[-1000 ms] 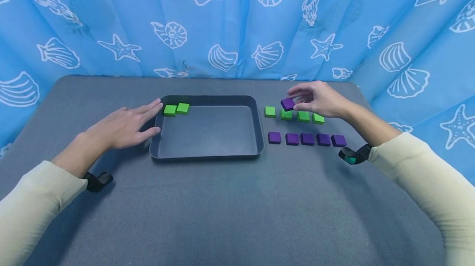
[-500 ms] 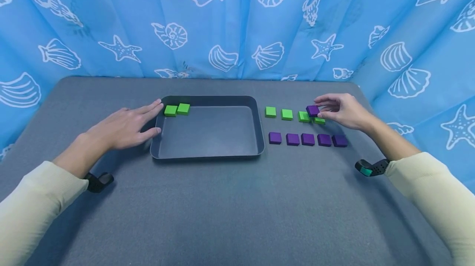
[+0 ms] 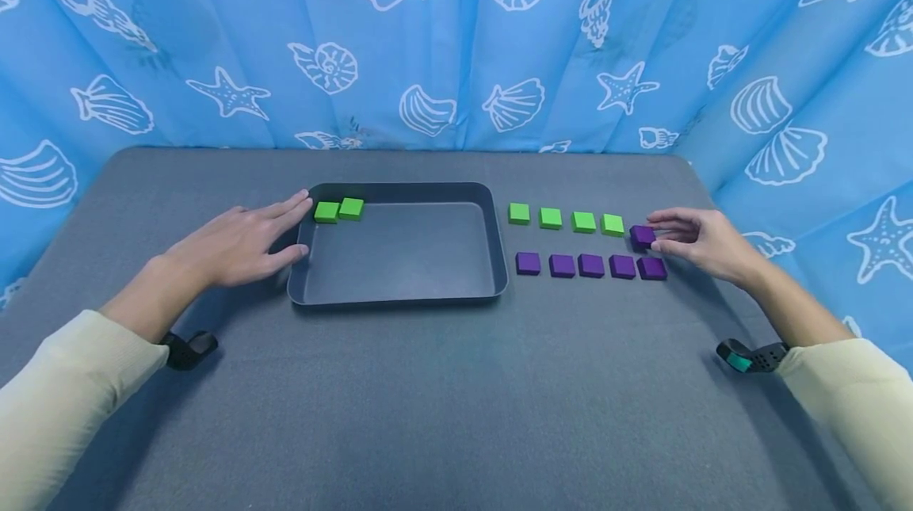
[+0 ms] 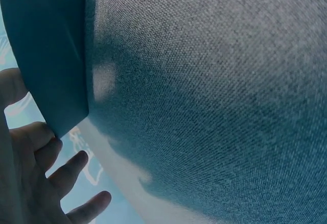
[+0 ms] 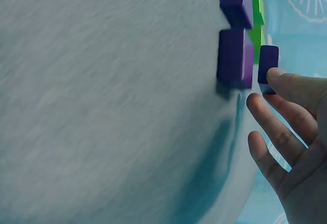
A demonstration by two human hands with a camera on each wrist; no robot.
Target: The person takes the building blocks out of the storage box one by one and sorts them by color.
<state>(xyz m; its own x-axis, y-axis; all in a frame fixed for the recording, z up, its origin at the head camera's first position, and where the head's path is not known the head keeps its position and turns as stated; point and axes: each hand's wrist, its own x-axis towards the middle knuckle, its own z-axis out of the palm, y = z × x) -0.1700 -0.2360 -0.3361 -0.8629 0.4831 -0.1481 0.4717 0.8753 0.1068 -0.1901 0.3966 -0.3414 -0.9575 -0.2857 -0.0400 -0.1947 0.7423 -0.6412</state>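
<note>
My right hand (image 3: 702, 243) pinches a purple block (image 3: 642, 238) between thumb and fingers, at the right end of a row of green blocks (image 3: 583, 222). In the right wrist view the held purple block (image 5: 268, 63) sits just beyond the purple row's end block (image 5: 235, 58). Several purple blocks (image 3: 591, 266) form the nearer row. With fingers extended, my left hand (image 3: 231, 245) rests against the left rim of a dark rectangular baking tray (image 3: 399, 303). Two green blocks (image 3: 338, 211) lie in the tray's far left corner. The left wrist view shows fingertips touching the tray's side (image 4: 48, 45).
A grey cloth-covered table (image 3: 428, 408) carries everything. Behind it hangs a blue curtain (image 3: 456, 43) with white seashell prints. Both wrists wear black straps; the right strap (image 3: 752, 356) hangs close over the table.
My right hand has carried the purple block rightward and nearer, from above the green row to that row's right end. The left hand and tray stay where they were.
</note>
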